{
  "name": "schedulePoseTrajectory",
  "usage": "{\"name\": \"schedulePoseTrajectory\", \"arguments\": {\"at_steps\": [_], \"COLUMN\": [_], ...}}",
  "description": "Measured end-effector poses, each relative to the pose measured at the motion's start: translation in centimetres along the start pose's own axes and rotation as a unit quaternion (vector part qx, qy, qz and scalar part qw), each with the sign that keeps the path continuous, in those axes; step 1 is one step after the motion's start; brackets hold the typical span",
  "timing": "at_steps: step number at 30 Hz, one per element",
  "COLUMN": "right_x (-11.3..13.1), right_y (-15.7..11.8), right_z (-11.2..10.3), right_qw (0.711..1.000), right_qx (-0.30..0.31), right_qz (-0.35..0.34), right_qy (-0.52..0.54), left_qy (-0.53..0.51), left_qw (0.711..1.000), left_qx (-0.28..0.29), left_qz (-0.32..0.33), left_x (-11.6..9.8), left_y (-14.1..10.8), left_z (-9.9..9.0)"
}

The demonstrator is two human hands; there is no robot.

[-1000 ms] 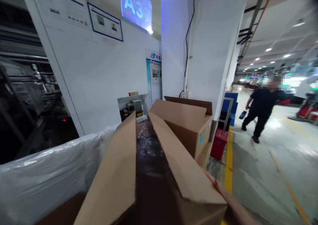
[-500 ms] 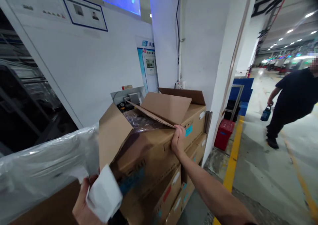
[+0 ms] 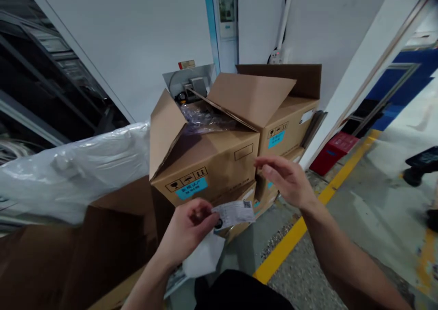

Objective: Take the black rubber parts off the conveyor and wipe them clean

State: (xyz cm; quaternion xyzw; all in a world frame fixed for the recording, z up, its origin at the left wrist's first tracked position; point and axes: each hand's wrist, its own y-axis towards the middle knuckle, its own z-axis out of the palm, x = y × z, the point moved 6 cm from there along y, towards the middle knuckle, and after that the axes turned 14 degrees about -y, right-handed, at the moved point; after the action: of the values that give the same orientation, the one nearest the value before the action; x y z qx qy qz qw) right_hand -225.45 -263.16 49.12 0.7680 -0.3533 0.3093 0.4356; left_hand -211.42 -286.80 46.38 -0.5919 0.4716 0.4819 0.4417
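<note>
My left hand is closed in a pinch on a white printed label with a QR code at its far corner. Below that hand hangs a blank white sheet of paper; whether the same fingers hold it is hidden. In front stands a cardboard box with raised flaps, clear plastic wrap inside and a blue sticker on its front. My right hand hovers by the box's right front corner, fingers loosely stretched, holding nothing.
A second cardboard box with lifted flaps adjoins on the right; more boxes are stacked beneath. An open empty-looking carton and plastic-covered goods lie left. A red bin stands near the yellow floor line. A person's shoe shows right.
My right hand has let go of the box flap and drawn back toward me. My left hand has moved right, bringing the label before the box. The view has tipped down.
</note>
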Motion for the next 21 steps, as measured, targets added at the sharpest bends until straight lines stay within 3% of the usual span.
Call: {"name": "schedulePoseTrajectory", "arguments": {"at_steps": [3, 5, 12, 17, 21], "right_x": [1.8, 1.5, -2.0, -5.2, -6.6], "right_y": [-1.2, -2.2, -4.3, -3.1, -0.7], "right_z": [0.4, 0.4, 0.7, 0.8, 0.6], "right_qw": [0.993, 0.989, 0.985, 0.989, 0.986], "right_qx": [0.113, 0.131, 0.071, -0.026, -0.095], "right_qz": [-0.017, 0.009, 0.069, 0.059, 0.032], "right_qy": [-0.035, -0.071, -0.140, -0.131, -0.135], "left_qy": [-0.042, -0.048, -0.014, 0.009, 0.036], "left_qw": [0.998, 0.998, 1.000, 0.991, 0.969], "left_qx": [0.026, 0.018, 0.008, -0.109, -0.198], "left_qz": [-0.024, -0.026, -0.002, 0.075, 0.144], "left_x": [-0.5, -0.6, 0.4, 1.1, 0.4], "left_y": [2.2, 2.8, 3.6, 5.9, 8.3], "left_z": [2.9, 3.6, 5.7, 6.6, 7.3]}}
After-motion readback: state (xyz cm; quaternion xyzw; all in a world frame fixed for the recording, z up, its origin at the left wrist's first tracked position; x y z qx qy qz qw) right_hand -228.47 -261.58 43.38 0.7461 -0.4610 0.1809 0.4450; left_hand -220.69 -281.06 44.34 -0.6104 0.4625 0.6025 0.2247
